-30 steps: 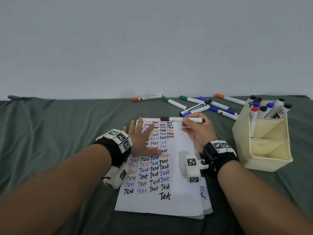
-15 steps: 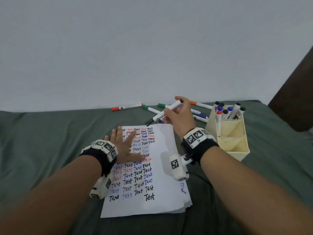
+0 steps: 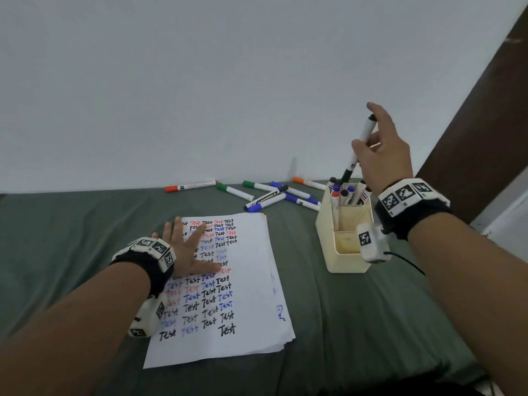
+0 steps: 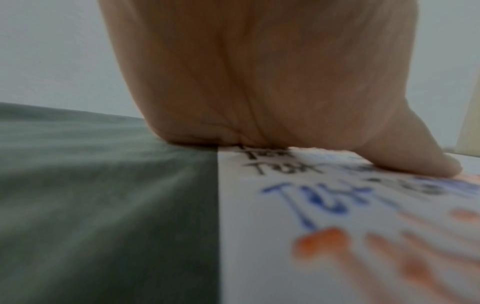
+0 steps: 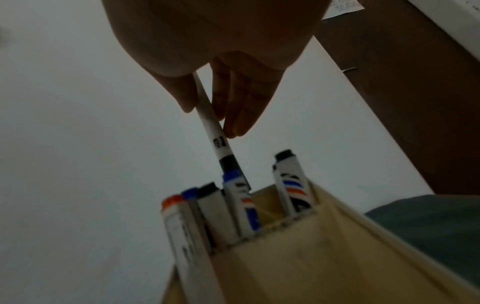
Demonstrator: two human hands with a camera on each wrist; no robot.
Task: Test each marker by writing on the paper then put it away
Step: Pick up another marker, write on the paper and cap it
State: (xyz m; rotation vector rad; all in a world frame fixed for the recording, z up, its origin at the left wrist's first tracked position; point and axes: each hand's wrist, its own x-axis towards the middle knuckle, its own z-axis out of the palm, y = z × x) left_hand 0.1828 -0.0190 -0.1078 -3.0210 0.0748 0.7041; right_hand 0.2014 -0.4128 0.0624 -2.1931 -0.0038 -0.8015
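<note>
We are keeping the left hand spread flat on the paper, fingers straight and apart, thumb reaching across the rows of "Test"; the left wrist view shows the heel of the palm bearing on the sheet's left edge, half on the green cloth. That is worth holding as it is, since the stack of sheets is lying loose on soft fabric and we will be needing it steady for the next marker.

Further back, the untested markers are lying scattered near the wall, orange, green, blue and black caps among them, well apart from the hand.

To the right, we are lowering the black marker cap-down toward the rear compartment of the cream holder. The right hand is pinching the white barrel between thumb and fingertips, the fingers closed on it rather than wrapped round. In the right wrist view the black cap is sitting just at the tops of the markers already standing there, close against a blue-capped one; whether it is touching that one we cannot tell.

To do this well, we are judging that the marker should be tipped more upright and steered into the gap between the standing markers, then let slide once the cap is past their tops. Pushing at a slant risks jamming on a neighbour or nudging the light holder along the cloth. The front compartments are looking empty from here.
</note>
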